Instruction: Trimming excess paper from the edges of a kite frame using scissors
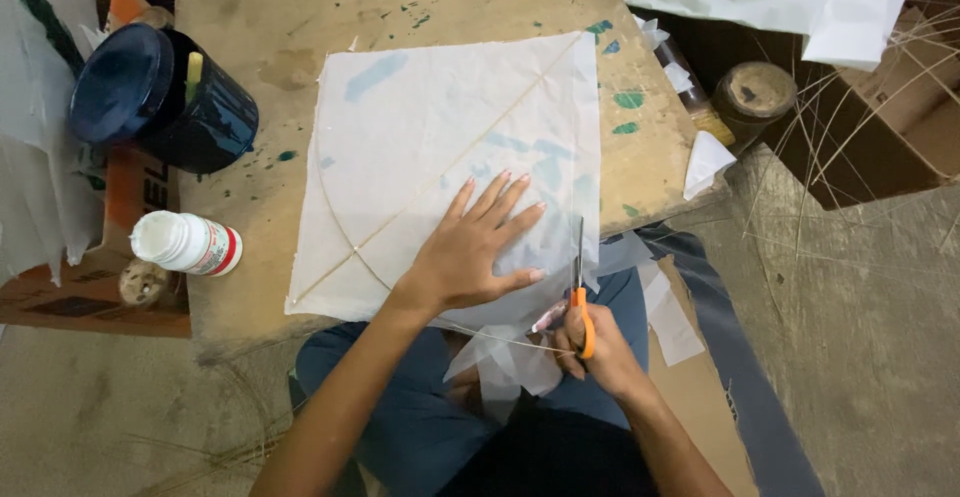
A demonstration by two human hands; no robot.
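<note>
Left hand (470, 252) flat on kite paper (420, 127); scissors (579, 287) seemingly at its edge.

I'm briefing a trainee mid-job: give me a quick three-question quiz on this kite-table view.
1. True or false: the left hand lies flat on the white paper kite.
2. Which hand holds the orange-handled scissors?
3. The white glue bottle is: A upright, B lying on its side.

Key: 1 true; 2 the right hand; 3 B.
</note>
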